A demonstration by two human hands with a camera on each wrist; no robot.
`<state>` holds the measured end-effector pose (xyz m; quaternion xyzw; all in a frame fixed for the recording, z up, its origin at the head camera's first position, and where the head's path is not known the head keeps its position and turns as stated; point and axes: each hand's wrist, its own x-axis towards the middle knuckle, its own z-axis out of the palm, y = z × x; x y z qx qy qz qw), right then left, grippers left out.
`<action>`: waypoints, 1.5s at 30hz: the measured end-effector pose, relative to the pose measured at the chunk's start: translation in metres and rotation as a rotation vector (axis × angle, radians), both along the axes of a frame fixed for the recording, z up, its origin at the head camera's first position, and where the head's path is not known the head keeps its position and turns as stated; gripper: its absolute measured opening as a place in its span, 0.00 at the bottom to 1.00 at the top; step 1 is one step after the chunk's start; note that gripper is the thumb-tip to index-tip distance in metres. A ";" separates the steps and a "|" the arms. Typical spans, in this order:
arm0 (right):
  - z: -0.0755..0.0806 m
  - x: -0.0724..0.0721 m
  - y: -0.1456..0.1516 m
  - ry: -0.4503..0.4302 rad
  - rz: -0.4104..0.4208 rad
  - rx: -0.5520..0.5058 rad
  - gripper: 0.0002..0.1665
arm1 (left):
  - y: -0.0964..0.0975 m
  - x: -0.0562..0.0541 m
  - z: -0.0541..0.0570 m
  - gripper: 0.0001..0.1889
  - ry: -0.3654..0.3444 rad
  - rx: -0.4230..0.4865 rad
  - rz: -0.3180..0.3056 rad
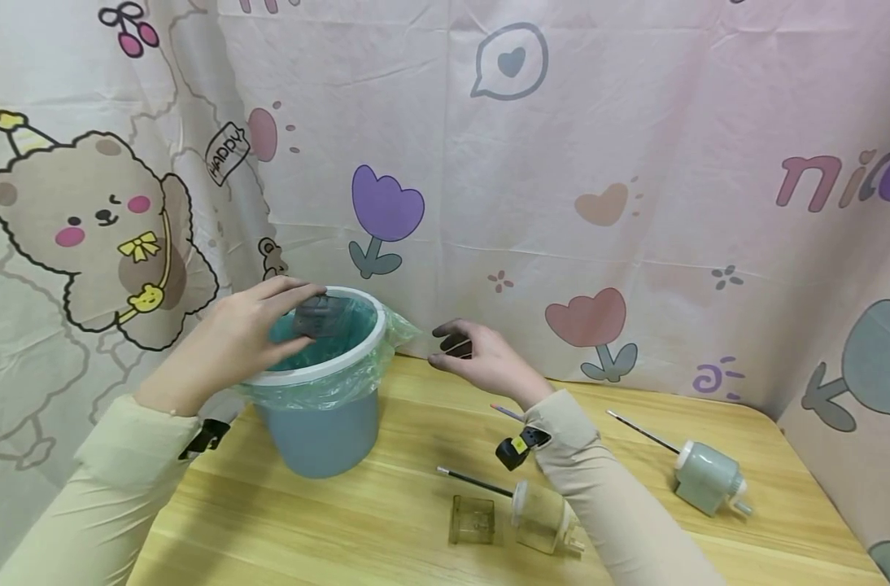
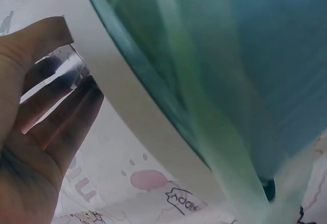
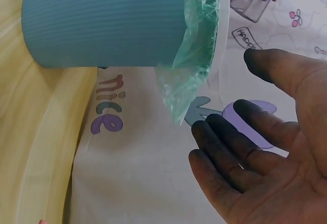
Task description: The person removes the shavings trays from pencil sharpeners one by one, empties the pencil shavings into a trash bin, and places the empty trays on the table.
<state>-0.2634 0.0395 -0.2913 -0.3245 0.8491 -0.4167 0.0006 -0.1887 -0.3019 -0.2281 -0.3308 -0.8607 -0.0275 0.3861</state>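
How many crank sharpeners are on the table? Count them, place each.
2: a yellowish see-through sharpener just left of the right sleeve, and a grey sharpener farther right on the table. Another could be hidden behind that sleeve.

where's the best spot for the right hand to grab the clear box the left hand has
Probably its exposed end, coming from the right: the left hand grips the opposite end of the clear box, leaving flat walls there to pinch between thumb and fingers.
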 end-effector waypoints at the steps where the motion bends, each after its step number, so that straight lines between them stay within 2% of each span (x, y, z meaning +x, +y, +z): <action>1: -0.001 0.000 0.002 0.001 0.002 -0.002 0.28 | 0.002 0.000 0.000 0.37 -0.007 0.012 -0.002; 11: -0.005 0.003 0.025 -0.008 0.000 0.015 0.28 | 0.032 0.000 -0.002 0.34 -0.075 0.136 -0.051; 15: -0.008 0.004 0.036 -0.014 -0.005 0.020 0.28 | 0.046 -0.003 -0.004 0.33 -0.080 0.145 -0.091; 19: -0.014 0.003 0.046 -0.014 0.003 0.030 0.29 | 0.060 -0.004 -0.009 0.32 -0.130 0.147 -0.114; 22: -0.017 0.002 0.052 -0.019 0.001 0.030 0.29 | 0.071 -0.005 -0.013 0.32 -0.170 0.154 -0.122; 28: -0.019 0.003 0.065 -0.024 -0.025 0.035 0.29 | 0.091 -0.009 -0.023 0.32 -0.196 0.154 -0.165; 33: -0.023 0.003 0.075 -0.025 -0.045 0.045 0.30 | 0.104 -0.011 -0.032 0.33 -0.261 0.161 -0.184; 45: -0.029 0.008 0.097 -0.033 -0.087 0.047 0.30 | 0.122 -0.021 -0.061 0.35 -0.387 0.182 -0.156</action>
